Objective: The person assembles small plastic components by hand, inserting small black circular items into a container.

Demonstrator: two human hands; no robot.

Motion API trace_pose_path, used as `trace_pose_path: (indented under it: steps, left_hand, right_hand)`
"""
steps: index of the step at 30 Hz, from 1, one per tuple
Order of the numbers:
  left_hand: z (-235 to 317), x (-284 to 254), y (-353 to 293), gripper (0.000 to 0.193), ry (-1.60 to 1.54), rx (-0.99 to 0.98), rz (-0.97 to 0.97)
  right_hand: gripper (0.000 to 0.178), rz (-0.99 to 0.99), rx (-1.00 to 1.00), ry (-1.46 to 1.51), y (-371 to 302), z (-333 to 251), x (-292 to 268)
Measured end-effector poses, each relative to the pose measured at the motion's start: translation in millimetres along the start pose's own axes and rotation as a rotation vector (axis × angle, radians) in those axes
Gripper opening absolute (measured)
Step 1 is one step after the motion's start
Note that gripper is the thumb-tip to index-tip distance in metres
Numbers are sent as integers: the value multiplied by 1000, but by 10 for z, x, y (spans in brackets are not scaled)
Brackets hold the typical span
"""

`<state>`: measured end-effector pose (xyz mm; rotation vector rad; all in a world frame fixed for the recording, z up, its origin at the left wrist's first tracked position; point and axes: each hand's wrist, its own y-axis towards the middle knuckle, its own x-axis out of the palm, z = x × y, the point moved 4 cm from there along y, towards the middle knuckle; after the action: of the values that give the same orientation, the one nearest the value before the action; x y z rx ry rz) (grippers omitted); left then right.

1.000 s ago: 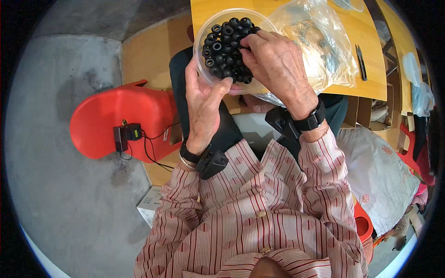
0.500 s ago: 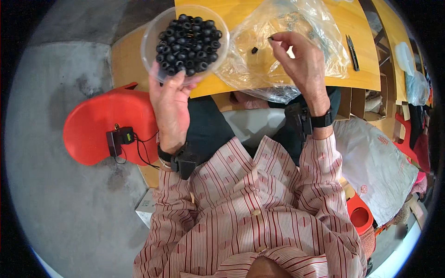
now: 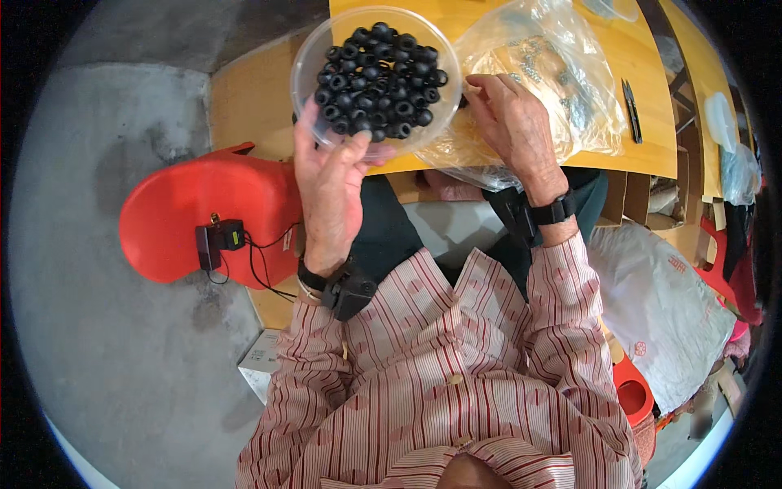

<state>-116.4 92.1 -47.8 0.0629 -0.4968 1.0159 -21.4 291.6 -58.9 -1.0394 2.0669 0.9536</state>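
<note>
My left hand (image 3: pixel 332 183) grips the near rim of a round clear plastic tub (image 3: pixel 303 77), thumb on the rim and fingers beneath. Many black bead-like pieces (image 3: pixel 379 81) with round holes fill it. Just right of the tub, above a crumpled clear plastic bag (image 3: pixel 599 90), is my right hand (image 3: pixel 521 130). Its fingers are bent inward and closed, with the tips partly hidden. A bit of black shows below the fingertips; whether it is held or lies on the bag I cannot make out. Small silvery metal pieces (image 3: pixel 533 61) show through the bag.
Black thread snips (image 3: pixel 631 111) lie on the yellow table (image 3: pixel 643 155), right of the bag. A red stool (image 3: pixel 175 216) with black adapters and cables (image 3: pixel 216 244) stands at left. On the right are cardboard boxes (image 3: pixel 664 200) and a large white sack (image 3: pixel 660 301).
The tub and my left hand have shifted right. My right hand has come lower and closer to the tub's rim, its fingertips turning from a raised pinch to a downward bend.
</note>
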Motion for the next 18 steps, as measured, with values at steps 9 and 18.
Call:
trace_pose_path:
  steps: [9,18]
  left_hand:
    - [-18,111,-54,67,-1,0,-42]
    - [-52,159,-76,67,35,33,-31]
  right_hand:
    - [15,117,95,-31,32,-116,-345]
    - [18,152,60,59,-26,-369,-396]
